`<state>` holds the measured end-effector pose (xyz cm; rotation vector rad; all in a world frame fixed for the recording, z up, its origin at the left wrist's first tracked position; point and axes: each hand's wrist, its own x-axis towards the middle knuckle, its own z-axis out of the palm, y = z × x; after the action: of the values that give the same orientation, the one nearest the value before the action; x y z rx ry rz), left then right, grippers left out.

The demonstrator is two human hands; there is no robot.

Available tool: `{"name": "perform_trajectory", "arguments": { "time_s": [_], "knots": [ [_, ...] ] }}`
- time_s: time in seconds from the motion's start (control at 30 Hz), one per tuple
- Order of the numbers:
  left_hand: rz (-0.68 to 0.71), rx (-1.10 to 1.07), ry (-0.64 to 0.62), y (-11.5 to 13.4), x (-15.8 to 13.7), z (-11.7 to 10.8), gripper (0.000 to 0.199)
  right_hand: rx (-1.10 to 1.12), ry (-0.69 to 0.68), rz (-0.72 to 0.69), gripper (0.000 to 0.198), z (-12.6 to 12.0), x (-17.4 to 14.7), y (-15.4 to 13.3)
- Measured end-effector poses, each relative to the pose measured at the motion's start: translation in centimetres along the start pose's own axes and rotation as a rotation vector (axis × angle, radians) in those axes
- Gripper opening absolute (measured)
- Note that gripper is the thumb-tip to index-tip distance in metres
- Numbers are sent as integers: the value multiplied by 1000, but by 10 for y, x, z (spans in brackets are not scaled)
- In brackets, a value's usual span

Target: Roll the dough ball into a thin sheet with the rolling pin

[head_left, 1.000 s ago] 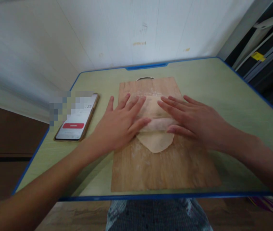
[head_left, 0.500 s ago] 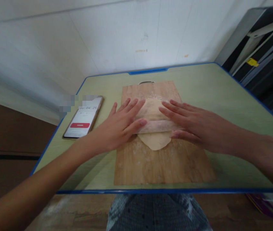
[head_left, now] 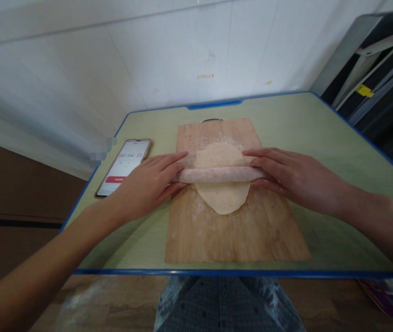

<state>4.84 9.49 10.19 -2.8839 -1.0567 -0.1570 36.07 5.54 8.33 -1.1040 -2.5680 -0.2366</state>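
Observation:
A floured rolling pin (head_left: 222, 174) lies crosswise over a flat sheet of dough (head_left: 223, 198), which shows both above and below it. The dough rests on a wooden cutting board (head_left: 238, 240) dusted with flour. My left hand (head_left: 155, 180) grips the pin's left end between thumb and fingers. At the other end, my right hand (head_left: 286, 175) is closed round the pin in the same way, with the fingers over its far side and the thumb on the near side. The very ends of the pin are hidden by my hands.
A phone (head_left: 127, 159) with a running timer lies left of the board on the pale green table (head_left: 321, 124), which has a blue rim. A white wall (head_left: 182, 50) stands behind it. Dark folded items with metal parts (head_left: 376, 64) lean at the right.
My hands have slid apart, from lying spread over the middle of the rolling pin to gripping its two ends. More of the pin and dough now shows.

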Motion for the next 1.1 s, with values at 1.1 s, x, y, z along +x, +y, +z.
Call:
{"name": "perform_trajectory", "arguments": {
  "time_s": [1.1],
  "knots": [
    [-99,-252,101,1,71,12,46,218,-5,260,65,24,48,35]
  ]
}}
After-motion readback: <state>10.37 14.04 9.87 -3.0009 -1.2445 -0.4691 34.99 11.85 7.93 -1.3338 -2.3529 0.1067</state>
